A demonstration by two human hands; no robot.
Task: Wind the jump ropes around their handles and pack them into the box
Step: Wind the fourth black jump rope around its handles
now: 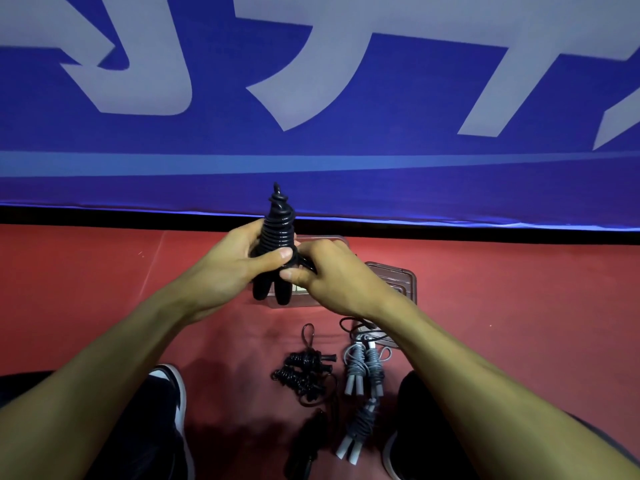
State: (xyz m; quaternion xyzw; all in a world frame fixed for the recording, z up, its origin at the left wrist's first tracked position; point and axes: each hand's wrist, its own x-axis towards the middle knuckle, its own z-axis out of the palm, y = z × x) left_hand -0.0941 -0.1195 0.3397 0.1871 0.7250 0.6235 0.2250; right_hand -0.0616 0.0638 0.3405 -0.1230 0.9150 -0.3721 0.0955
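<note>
A black jump rope (pixel 278 233) is wound in tight coils around its two handles and stands upright in front of me. My left hand (pixel 239 265) grips the coiled bundle, thumb across its lower part. My right hand (pixel 325 275) pinches the rope's loose end at the bundle's right side. Behind my hands lies a clear plastic box (pixel 391 271) on the red floor, mostly hidden. Nearer to me lie wound black ropes (pixel 303 372), two wound grey ropes (pixel 363 368) and another grey rope (pixel 358 431).
A blue banner (pixel 311 98) with pale lettering stands upright just beyond the box. My shoes (pixel 173 393) and dark trouser legs flank the ropes on the red floor (pixel 86 289). A loose black rope (pixel 308 445) lies by my left leg.
</note>
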